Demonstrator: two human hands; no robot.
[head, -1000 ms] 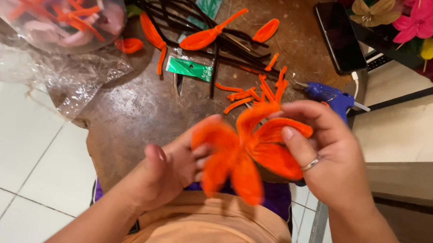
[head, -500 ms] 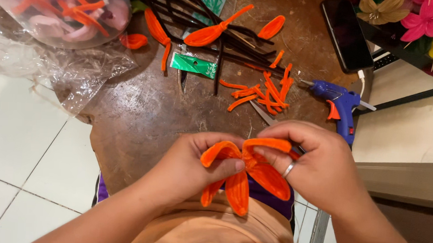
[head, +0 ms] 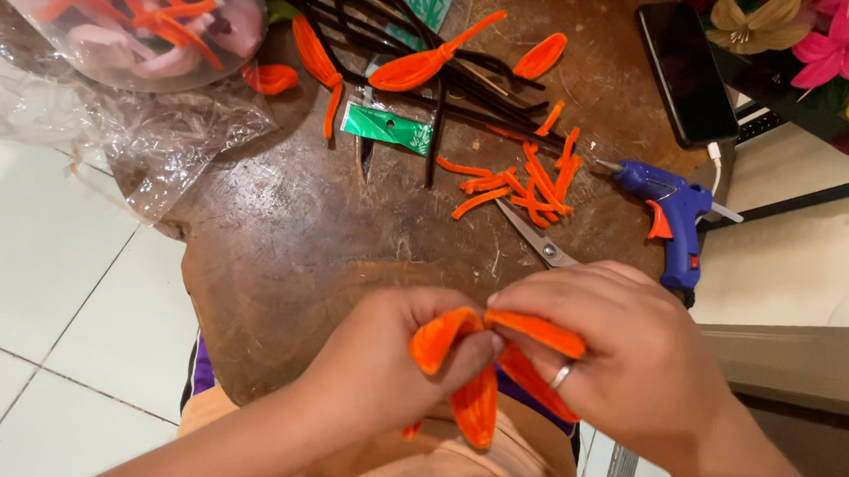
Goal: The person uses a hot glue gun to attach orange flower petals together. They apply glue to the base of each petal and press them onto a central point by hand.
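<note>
An orange pipe-cleaner flower (head: 480, 370) with looped petals sits between both hands, low in the middle of the head view, just over the near edge of a round brown table (head: 325, 252). My left hand (head: 392, 364) pinches its petals from the left. My right hand (head: 613, 363), a ring on one finger, closes over the petals from the right. Some petals hang down below the fingers.
On the table lie short orange pipe-cleaner pieces (head: 531, 181), finished orange petals (head: 425, 67), black stems (head: 379, 15), a green packet (head: 389, 128), scissors (head: 533, 237), a blue glue gun (head: 671, 219) and a phone (head: 685, 73). A clear bag of orange pieces (head: 134, 14) lies top left. Artificial flowers (head: 819, 47) stand top right.
The open, spread flower has been gathered: both hands have closed around its petals and drawn nearer to my body. The view has shifted, showing more of the table.
</note>
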